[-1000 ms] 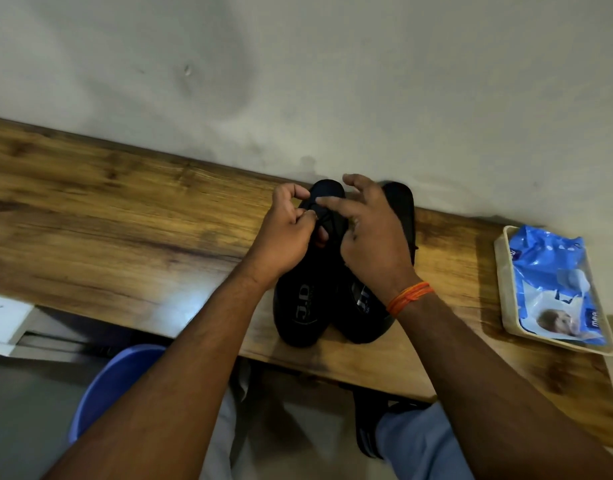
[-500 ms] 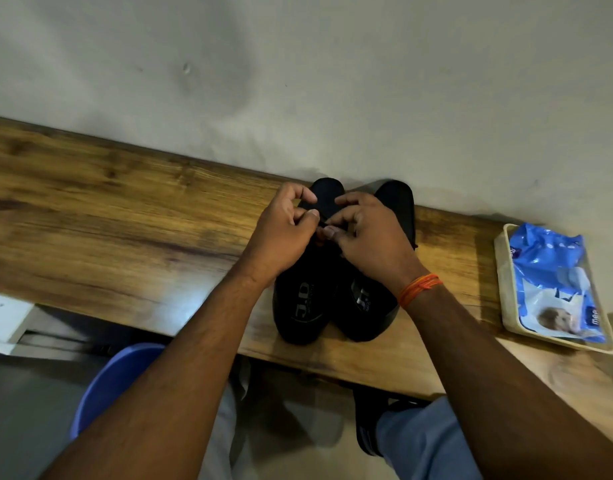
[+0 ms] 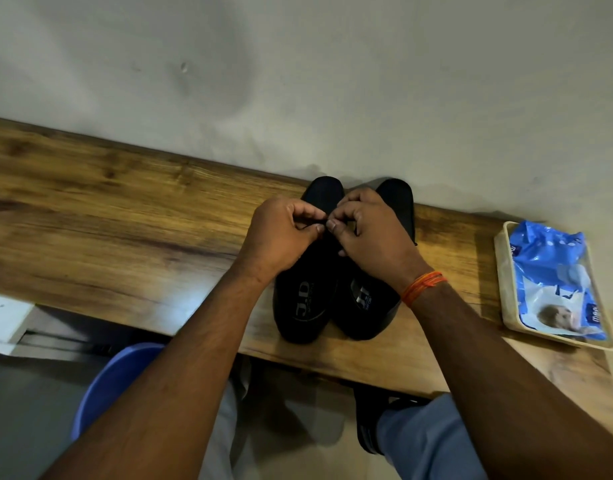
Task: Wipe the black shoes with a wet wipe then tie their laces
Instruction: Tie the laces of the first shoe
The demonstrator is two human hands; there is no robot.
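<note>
R hand (image 3: 367,233) has curled in to meet L hand (image 3: 281,237); both now pinch thin black lace (image 3: 325,222) over left black leather shoe (image 3: 305,299), mid wooden shelf (image 3: 125,216), prob. knotting.

Laces hidden under hands (image 3: 333,233); wipes pack (image 3: 554,289) print blurred.

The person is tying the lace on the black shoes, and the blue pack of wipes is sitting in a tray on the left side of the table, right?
Not quite. The head view shows the blue wipes pack in its tray on the right side of the table, not the left. The rest holds: both hands, left hand and right hand, pinch a lace over the black shoes.
</note>
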